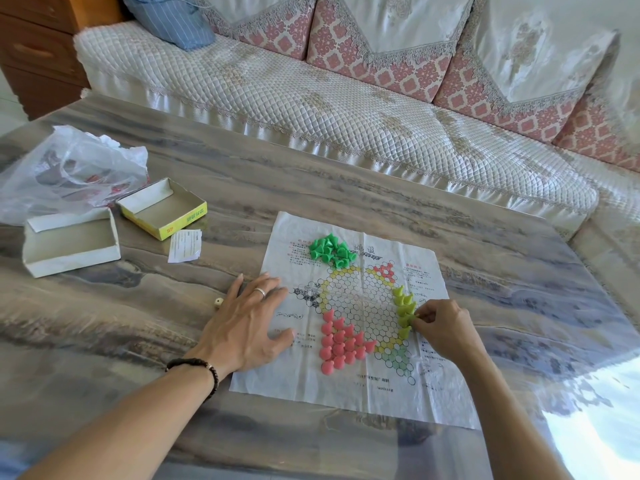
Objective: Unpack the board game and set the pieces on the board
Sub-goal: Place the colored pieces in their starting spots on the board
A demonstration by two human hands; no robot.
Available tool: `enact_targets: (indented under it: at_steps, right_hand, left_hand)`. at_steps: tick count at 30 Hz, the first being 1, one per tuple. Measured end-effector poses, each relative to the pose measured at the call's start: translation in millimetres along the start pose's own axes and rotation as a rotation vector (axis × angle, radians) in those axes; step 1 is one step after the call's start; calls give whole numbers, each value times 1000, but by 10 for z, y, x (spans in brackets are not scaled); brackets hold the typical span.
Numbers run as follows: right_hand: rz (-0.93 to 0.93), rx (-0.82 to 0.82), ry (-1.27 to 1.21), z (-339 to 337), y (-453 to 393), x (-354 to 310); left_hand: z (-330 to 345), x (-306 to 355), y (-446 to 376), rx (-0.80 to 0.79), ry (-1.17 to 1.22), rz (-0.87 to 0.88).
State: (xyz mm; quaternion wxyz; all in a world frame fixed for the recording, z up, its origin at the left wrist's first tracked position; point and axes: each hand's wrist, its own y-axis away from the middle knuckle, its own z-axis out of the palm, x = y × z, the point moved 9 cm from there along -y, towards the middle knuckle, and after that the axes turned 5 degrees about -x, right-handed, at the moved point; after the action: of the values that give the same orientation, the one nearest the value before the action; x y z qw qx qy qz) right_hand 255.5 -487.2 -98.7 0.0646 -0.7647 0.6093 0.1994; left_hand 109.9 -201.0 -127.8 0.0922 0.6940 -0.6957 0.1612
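Left hand [247, 322] spread flat on board [349, 403]; right hand [441, 329] pinching yellow-green piece [408, 318]; 3 piece clusters.

Pieces [341, 344] on board [349, 403]; boxes [162, 207] left; sofa [311, 109] behind

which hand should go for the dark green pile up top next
Left, probably. The left hand lies flat and free on the board sheet, on the green pieces' side. The right hand is pinching a yellow-green piece.

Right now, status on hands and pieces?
Left hand flat on paper board. Right hand fingers pinching a yellow-green piece. Pink pieces placed; green pieces still piled. Nothing blocking.
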Motion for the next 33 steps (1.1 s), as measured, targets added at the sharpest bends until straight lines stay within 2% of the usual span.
enact_targets:
  at_steps: [10, 18, 24, 29, 33]
  right_hand:
    - [13, 13, 0, -45, 14, 24]
    - [54, 87, 111, -442, 145, 279]
    - [85, 3, 217, -276, 272, 341]
    - [54, 78, 163, -233, 341, 291]
    - [62, 43, 155, -242, 339, 307]
  left_hand:
    - [1, -5, -6, 17, -16, 1]
    - [4, 0, -10, 2, -23, -6]
    - [5, 7, -5, -19, -31, -14]
    - [-8, 8, -3, -13, -17, -12]
    - [-8, -1, -12, -3, -11, -9]
